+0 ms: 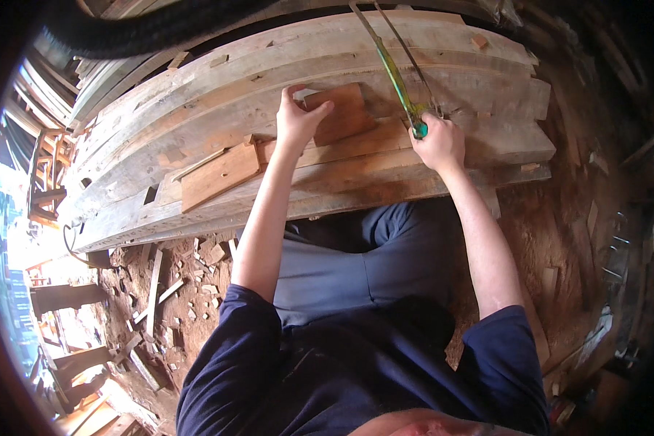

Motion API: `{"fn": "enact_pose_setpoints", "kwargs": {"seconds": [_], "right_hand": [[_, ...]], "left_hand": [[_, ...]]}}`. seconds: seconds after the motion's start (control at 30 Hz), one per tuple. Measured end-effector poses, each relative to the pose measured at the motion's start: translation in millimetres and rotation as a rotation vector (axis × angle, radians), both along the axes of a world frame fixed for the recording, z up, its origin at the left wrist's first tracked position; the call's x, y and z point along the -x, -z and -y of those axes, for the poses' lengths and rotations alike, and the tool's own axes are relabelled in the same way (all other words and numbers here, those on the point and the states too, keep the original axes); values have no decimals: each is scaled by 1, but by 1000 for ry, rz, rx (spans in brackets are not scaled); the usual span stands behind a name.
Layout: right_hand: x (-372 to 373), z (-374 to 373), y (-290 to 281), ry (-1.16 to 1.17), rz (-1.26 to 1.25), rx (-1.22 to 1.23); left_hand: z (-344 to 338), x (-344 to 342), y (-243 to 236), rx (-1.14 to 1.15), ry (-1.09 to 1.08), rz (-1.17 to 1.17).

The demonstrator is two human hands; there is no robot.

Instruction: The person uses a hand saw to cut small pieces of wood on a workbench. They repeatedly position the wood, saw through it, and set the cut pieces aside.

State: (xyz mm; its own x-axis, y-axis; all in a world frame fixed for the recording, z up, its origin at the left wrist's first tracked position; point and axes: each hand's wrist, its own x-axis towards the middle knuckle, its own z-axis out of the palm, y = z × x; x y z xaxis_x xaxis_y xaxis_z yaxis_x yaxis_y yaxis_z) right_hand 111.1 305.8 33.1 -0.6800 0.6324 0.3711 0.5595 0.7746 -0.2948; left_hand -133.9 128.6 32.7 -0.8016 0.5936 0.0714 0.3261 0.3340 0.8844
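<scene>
My right hand (441, 142) is closed around the handle of a hacksaw (396, 73) with a green and yellow frame. The saw points away from me, its thin blade on the right side, over the planks. Left of it lies a reddish-brown wooden board (344, 112). At this board's left end is my left hand (302, 120), thumb and fingers spread apart, the thumb over the board's edge. Whether the fingers press on the board cannot be made out. A second brown board (220, 176) lies to the left of my left forearm.
Long weathered planks (218, 94) form the work surface in front of my knees. Small wood offcuts (479, 41) lie on it. Scraps and sticks (155, 291) litter the sawdust-covered ground at left. More timber (47, 182) stands at the far left.
</scene>
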Motion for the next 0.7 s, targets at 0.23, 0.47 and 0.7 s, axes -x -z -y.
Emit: {"fn": "enact_pose_setpoints", "kwargs": {"seconds": [0.23,0.47,0.7], "right_hand": [[-1,2,1,-16,-34,-18],[0,0,2,-3,-13,-51],[1,-4,7,-11,-18,-48]], "left_hand": [[23,-12,1,-283,361,259],[45,-41,-27,-396,329,50],[94,-94,-22,-274,343,-605]]}}
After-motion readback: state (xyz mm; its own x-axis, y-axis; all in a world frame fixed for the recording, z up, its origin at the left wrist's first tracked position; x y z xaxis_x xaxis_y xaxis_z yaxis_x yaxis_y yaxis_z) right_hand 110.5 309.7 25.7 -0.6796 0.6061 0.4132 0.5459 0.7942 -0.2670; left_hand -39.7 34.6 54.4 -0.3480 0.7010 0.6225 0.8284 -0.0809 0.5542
